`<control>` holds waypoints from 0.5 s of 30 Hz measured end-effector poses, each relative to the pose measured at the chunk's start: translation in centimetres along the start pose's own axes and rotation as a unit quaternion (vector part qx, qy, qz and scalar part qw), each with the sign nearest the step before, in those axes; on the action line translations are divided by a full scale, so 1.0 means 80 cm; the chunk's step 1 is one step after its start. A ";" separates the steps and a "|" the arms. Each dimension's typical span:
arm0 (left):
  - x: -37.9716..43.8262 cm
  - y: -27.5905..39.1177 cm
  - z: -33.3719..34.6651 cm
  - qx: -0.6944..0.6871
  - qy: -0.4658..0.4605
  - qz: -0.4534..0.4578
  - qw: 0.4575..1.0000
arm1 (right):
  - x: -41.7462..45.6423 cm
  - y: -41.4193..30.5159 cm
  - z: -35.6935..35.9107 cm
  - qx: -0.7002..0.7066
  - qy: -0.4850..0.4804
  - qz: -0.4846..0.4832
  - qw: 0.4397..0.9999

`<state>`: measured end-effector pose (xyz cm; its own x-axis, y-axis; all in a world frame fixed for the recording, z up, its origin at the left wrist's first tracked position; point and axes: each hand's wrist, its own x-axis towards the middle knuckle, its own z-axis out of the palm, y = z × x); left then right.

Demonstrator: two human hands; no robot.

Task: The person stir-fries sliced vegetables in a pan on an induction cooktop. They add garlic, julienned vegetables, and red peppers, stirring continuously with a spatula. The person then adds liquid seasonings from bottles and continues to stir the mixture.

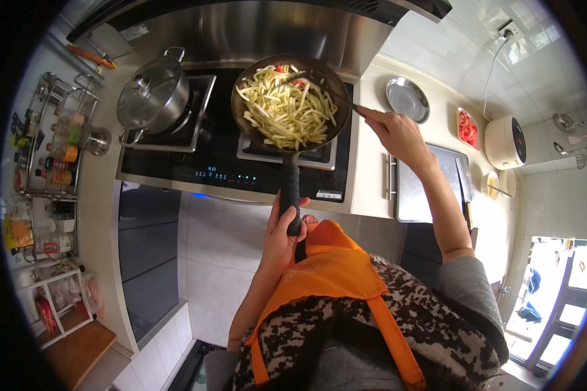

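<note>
My left hand [284, 229] is wrapped around the black handle [289, 185] of a dark wok [244, 119] on the right burner of the stove. Pale green vegetable strips [291, 115] fill the wok, with a few red pieces [298, 83] among them near the far side. In my right hand [396, 132] is the dark handle of a cooking utensil [345, 101], held over the wok's right rim. Its working end lies among the strips and is partly hidden, so its exact kind is unclear.
A lidded steel pot [151, 97] sits on the left burner. To the right are a metal plate [407, 99], a dish of red slices [467, 128], a rice cooker [505, 141], a metal board [430, 185] and a knife [463, 178]. Bottle racks [54, 141] line the left side.
</note>
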<state>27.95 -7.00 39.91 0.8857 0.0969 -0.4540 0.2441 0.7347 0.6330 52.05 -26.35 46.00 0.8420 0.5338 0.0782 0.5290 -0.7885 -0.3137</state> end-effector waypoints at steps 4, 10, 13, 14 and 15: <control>0.000 0.001 0.001 0.006 0.000 -0.005 1.000 | 0.014 -0.019 0.038 -0.012 0.006 -0.034 0.999; -0.001 -0.002 0.005 -0.005 -0.002 -0.003 1.000 | 0.006 -0.007 0.072 -0.033 0.013 0.039 0.999; 0.000 -0.003 0.004 -0.008 0.004 -0.005 1.000 | -0.006 0.002 0.061 -0.059 0.011 0.023 0.998; 0.001 -0.003 0.003 -0.009 0.002 -0.008 1.000 | -0.005 -0.001 0.062 -0.067 -0.010 0.032 0.997; 0.001 -0.003 0.003 -0.010 0.000 -0.006 1.000 | -0.005 -0.003 0.061 -0.062 -0.018 0.021 0.998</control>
<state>28.06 -7.30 39.85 0.8825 0.0875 -0.4621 0.2473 0.7494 0.6142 51.07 -24.90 41.46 0.8601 0.5090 0.0328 0.5049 -0.8406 -0.1960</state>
